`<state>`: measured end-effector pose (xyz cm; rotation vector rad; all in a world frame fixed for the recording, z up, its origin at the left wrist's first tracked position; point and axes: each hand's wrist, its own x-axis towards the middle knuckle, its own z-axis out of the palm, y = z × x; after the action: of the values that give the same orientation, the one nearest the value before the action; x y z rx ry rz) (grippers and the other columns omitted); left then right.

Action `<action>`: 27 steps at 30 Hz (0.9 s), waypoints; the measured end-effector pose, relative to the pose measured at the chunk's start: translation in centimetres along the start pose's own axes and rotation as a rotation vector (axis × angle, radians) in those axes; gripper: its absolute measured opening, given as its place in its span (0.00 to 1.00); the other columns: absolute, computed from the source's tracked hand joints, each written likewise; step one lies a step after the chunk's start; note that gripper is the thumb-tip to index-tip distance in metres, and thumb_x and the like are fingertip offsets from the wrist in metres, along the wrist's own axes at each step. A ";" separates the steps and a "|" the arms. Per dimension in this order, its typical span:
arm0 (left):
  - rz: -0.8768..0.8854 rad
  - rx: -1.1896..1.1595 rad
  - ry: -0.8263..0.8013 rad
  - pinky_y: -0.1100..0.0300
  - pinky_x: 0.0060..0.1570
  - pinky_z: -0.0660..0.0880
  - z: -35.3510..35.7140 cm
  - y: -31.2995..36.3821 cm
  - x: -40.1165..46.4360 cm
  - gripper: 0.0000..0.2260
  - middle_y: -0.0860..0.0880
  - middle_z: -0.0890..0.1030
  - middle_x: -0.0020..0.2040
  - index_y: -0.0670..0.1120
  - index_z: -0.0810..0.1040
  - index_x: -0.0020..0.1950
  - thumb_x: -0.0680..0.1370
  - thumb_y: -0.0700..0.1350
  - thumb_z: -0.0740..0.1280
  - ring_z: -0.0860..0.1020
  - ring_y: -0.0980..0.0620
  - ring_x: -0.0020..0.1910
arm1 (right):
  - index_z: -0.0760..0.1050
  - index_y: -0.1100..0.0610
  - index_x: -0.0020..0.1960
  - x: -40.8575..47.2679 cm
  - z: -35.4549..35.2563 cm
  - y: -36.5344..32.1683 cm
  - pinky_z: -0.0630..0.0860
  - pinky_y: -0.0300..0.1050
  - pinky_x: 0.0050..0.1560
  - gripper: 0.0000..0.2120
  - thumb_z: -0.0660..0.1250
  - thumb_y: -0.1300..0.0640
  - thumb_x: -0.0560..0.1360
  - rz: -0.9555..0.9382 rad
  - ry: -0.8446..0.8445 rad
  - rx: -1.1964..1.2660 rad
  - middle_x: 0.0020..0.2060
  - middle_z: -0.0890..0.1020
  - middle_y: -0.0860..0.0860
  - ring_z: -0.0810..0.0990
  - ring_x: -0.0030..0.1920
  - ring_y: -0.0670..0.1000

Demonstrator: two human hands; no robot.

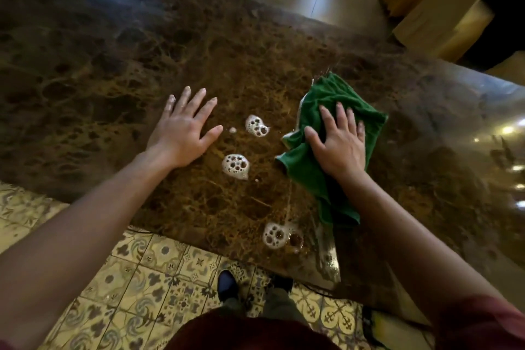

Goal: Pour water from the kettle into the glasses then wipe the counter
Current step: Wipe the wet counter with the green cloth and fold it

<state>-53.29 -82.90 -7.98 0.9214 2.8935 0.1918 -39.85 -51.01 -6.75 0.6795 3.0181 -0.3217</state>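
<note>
A brown marble counter [113, 65] fills most of the view. My right hand [338, 142] presses flat on a crumpled green cloth [335, 99] lying on the counter, fingers straight. My left hand [181, 131] rests palm down on the bare stone to the left, fingers spread. Between the hands sit patches of white foam [257, 125], one lower [235, 166], and another near the front edge [275, 234]. No kettle or glasses are in view.
The counter's front edge runs from lower left to lower right above a patterned tile floor [142, 278], where my shoes [227, 284] show. Beyond the far edge is a shiny floor and a yellow-draped piece of furniture [443, 8].
</note>
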 end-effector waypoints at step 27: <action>-0.084 -0.011 0.017 0.43 0.80 0.42 0.5 0.0 0.2 0.38 0.47 0.48 0.85 0.51 0.51 0.84 0.79 0.71 0.42 0.43 0.47 0.83 | 0.58 0.42 0.83 -3.2 0.4 0.0 0.43 0.60 0.83 0.36 0.49 0.29 0.79 -0.056 -0.047 -0.018 0.85 0.55 0.50 0.49 0.85 0.55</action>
<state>-53.38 -82.81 -8.50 0.7986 2.9366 0.2098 -36.98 -52.45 -6.91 0.5790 2.9953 -0.3070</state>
